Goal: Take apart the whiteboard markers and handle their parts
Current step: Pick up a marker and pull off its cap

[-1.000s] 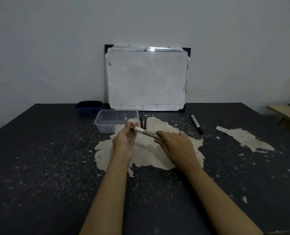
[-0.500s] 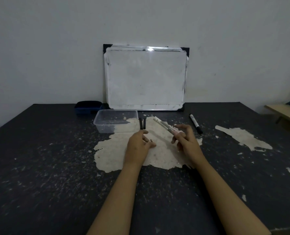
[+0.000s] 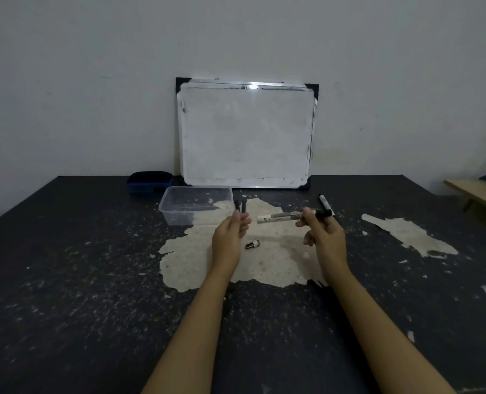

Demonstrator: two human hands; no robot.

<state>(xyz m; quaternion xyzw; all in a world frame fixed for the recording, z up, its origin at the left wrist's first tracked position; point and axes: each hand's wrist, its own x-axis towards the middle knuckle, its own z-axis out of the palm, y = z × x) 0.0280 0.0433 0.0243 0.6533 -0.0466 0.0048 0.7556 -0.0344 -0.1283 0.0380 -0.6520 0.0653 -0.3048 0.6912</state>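
My right hand (image 3: 323, 237) holds a white marker barrel (image 3: 278, 217) level above the table, its open end pointing left. My left hand (image 3: 229, 237) hovers a little to the left of that end with fingers loosely curled and nothing visible in them. A small dark-and-white marker part (image 3: 252, 244) lies on the pale patch between my hands. Two black marker pieces (image 3: 240, 206) lie beside the clear plastic container (image 3: 168, 207). A whole black-capped marker (image 3: 325, 204) lies to the right, beyond my right hand.
A whiteboard (image 3: 246, 135) leans on the wall at the table's back edge, with a dark blue eraser (image 3: 149, 180) to its left. The black table (image 3: 65, 280) has peeled pale patches. A wooden surface (image 3: 480, 194) juts in at the far right.
My hands have pulled apart. The barrel has swung from pointing away to lying level in my right hand, and a small marker part now lies on the table between my hands.
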